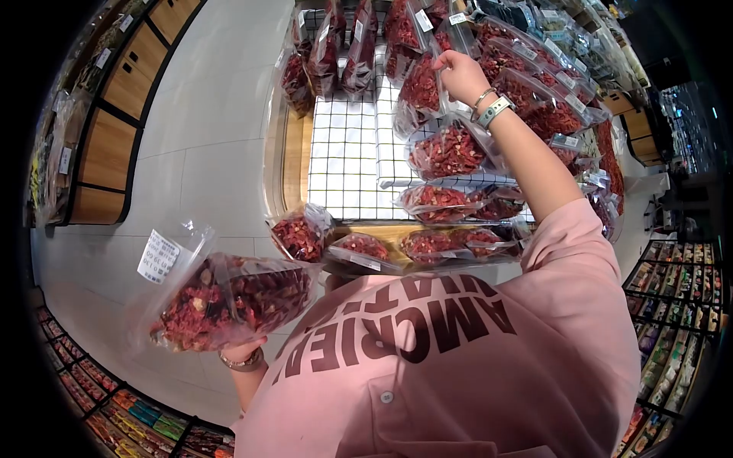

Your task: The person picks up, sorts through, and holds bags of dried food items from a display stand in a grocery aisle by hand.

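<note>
At the lower left, my left hand [246, 351] supports a clear plastic bag of dried red chili [237, 298] from below. That bag lies tilted, with a white price label [159, 257] at its top corner, and it hides most of the hand. Farther out, my right hand [461, 76] is closed on the upper edge of another bag of dried red chili [421, 88] at the display. Just nearer to me, a similar bag [450, 153] lies on the checkered cloth [343, 153]. Thumb and fingers of the right hand are pressed together on the plastic.
Several chili bags stand along the far edge [359, 57], the right side [534, 91] and the near wooden edge [431, 244] of the display. Tiled floor [206, 137] lies to the left, beside a wooden cabinet [114, 122]. Stocked shelves [676, 320] stand at the right.
</note>
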Demonstrator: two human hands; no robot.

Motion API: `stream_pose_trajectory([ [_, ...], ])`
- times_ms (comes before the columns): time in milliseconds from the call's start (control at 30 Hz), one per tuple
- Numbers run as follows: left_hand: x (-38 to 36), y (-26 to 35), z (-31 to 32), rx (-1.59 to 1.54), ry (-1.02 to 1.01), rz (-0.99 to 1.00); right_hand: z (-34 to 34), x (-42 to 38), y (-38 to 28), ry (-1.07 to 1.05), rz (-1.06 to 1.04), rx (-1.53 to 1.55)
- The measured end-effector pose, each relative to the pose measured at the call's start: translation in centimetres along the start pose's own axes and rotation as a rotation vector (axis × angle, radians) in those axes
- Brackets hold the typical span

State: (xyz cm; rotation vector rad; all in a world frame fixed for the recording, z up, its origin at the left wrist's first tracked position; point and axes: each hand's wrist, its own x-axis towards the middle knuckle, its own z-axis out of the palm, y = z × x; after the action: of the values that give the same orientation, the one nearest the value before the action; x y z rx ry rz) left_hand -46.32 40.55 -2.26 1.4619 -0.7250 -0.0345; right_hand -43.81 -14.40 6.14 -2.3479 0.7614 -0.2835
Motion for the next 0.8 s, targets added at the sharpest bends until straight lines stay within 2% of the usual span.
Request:
stream_pose_trajectory([
  [33, 0.0, 0.1, 0.0, -0.004, -0.001, 0.001, -0.4, -0.2, -0.7, -0.069, 0.139, 0.097],
  [67, 0.1, 0.1, 0.1, -0.003, -0.002, 0.002, 0.0, 0.1, 0.0, -0.106, 0.114, 0.165],
  [167, 0.2, -0.1, 0.3, -0.011, -0.007, 0.004, 0.3, 0.0, -0.2, -0.203, 0.300, 0.423],
  [333, 0.3, -0.3, 0.5, -0.012, -0.007, 0.005, -0.9, 0.4, -0.1, -0.200, 0.336, 0.372],
  [467, 0.4, -0.7, 0.5, -0.012, -0.004, 0.006, -2.0, 0.2, 1.1, -0.264, 0.253, 0.272],
  [600, 0.4, -0.7, 0.5, -0.008, 0.003, 0.008, -3.3, -0.1, 2.1, -0.199, 0.043, -0.140],
  [800, 0.5, -0.8, 0.8, -0.006, 0.004, 0.008, -4.5, -0.5, 3.8, -0.134, -0.044, -0.245],
])
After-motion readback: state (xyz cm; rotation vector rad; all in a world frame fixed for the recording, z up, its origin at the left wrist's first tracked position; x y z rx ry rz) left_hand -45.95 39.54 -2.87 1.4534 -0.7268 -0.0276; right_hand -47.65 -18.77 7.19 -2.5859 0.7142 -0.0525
